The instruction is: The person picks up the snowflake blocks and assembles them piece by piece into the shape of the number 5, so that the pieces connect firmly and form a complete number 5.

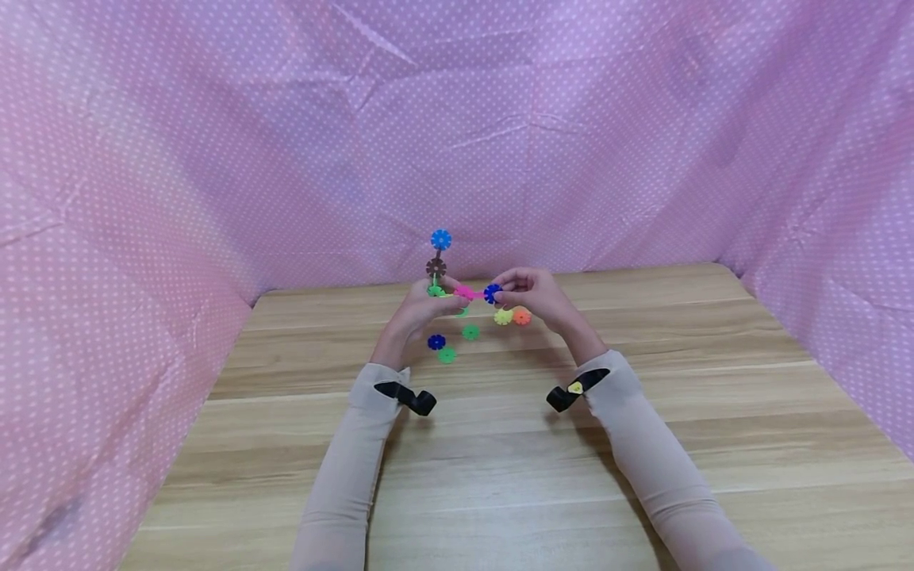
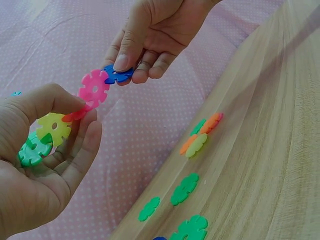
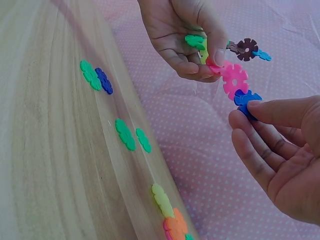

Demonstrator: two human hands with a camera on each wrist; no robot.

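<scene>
1. Left hand (image 1: 423,308): thumb and fingertips pinch an angled pink disc (image 3: 217,69); the remaining fingers lie loosely bent, a little spread.
2. Right hand (image 1: 537,296): thumb pressed on a blue disc (image 3: 244,101), fingers beneath it; a pinch, with the lower fingers relaxed and apart.
3. Between the hands: a second pink disc (image 3: 235,80), face-on, slotted to the blue one.
4. Chain (image 1: 464,293) of notched discs, held above the tabletop (image 1: 457,476). Past the left fingers: yellow disc (image 2: 54,127), green disc (image 2: 34,150), brown disc (image 1: 436,267), light-blue disc (image 1: 440,239) uppermost.
5. Loose on the tabletop, below the hands: dark-blue, green, yellow and orange discs.
</scene>
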